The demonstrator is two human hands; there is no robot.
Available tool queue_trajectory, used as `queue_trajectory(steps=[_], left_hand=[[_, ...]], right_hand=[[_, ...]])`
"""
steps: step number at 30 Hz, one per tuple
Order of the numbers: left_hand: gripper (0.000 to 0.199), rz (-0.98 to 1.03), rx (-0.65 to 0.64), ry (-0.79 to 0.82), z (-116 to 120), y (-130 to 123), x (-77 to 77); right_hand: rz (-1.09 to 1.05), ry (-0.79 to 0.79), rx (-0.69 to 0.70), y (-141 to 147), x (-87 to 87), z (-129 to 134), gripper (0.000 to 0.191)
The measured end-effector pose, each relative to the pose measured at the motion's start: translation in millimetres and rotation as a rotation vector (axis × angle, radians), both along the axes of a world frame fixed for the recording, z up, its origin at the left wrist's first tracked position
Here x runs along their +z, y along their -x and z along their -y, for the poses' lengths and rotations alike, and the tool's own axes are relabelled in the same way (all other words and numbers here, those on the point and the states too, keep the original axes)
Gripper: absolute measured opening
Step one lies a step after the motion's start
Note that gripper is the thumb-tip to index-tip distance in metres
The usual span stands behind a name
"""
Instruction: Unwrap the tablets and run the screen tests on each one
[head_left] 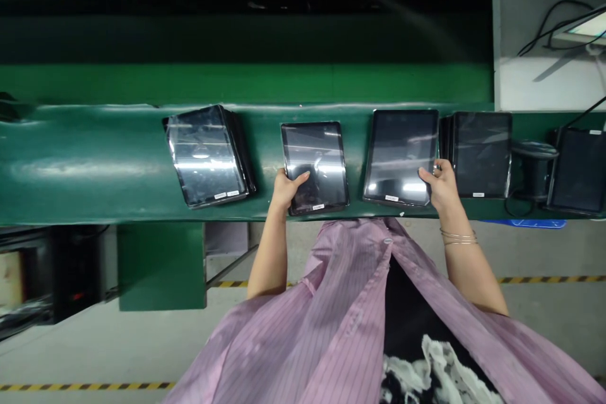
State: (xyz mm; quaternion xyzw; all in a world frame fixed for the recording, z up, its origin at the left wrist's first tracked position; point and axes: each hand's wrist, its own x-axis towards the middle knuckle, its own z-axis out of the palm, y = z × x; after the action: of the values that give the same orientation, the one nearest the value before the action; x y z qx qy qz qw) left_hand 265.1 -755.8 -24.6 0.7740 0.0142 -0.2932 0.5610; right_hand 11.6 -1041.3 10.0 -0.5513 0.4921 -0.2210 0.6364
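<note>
My left hand (285, 189) grips the lower left edge of a dark tablet (315, 151) with a small white label. Its thumb lies on the glass and the other fingers are hidden beneath. To the right, my right hand (441, 184) pinches the right edge of another tablet (402, 151), thumb on the screen. Whether more tablets lie under that one I cannot tell. Left of both hands sits a stack of tablets (203, 154), turned at a slant. Close by my right hand is a further stack of tablets (481, 154).
A dark cylindrical object (534, 167) with a cable stands at the right, beside another tablet (580, 170). Behind the green bench (104, 167) runs a raised green strip (189, 85). A white surface with cables (530, 85) and part of a screen (589, 25) is at the upper right.
</note>
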Motion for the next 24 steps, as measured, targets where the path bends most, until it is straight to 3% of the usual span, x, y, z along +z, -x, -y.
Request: queue_trajectory(steps=[5, 9, 13, 18, 24], left_hand=[[0.067, -0.111, 0.048, 0.137, 8.1, 7.9, -10.1], [0.061, -0.117, 0.084, 0.159, 5.1, 11.2, -21.4], [0.063, -0.062, 0.062, 0.102, 0.5, 12.2, -26.7], [0.058, -0.039, 0.016, 0.100, 3.7, 18.5, -19.6], [0.048, -0.098, 0.023, 0.189, 3.6, 19.6, -11.5]], right_hand=[[0.132, -0.139, 0.094, -43.6, -6.7, -54.8, 0.059], [0.160, -0.030, 0.317, -80.1, -25.5, -87.5, 0.057], [0.085, 0.183, 0.431, -91.1, -45.7, -102.2, 0.056], [0.132, 0.074, 0.498, -87.8, -60.0, -116.3, 0.063], [-0.020, 0.227, 0.594, -98.9, -65.2, -115.4, 0.083]])
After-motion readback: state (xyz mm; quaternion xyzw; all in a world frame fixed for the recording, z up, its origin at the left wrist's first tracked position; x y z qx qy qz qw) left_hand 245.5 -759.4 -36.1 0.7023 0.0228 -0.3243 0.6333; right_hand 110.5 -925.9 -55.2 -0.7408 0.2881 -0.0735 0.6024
